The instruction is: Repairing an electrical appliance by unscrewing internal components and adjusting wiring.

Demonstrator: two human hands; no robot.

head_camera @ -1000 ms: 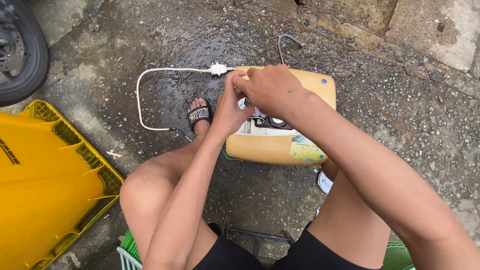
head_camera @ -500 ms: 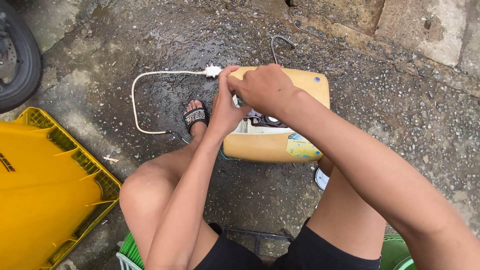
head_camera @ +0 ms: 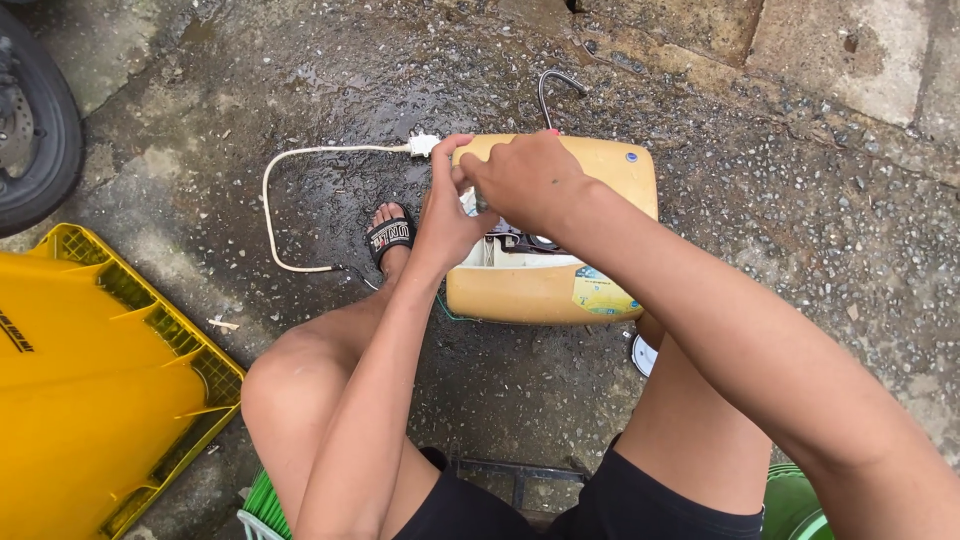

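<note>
Currently your left hand [head_camera: 447,215] and right hand [head_camera: 525,180] both press, fingers curled, on the open yellow casing [head_camera: 545,285] lying on wet ground [head_camera: 780,210]; grasp unclear. White cord [head_camera: 300,155] trails left; yellow crate [head_camera: 90,370] near left.

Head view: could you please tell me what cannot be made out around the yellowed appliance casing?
- The spot on the yellowed casing that the fingers work on: covered by the right hand and left hand.
- Any small part in either grip: hidden.
- White round object: mostly behind the right knee.
- Tyre: cut by the left edge.
</note>
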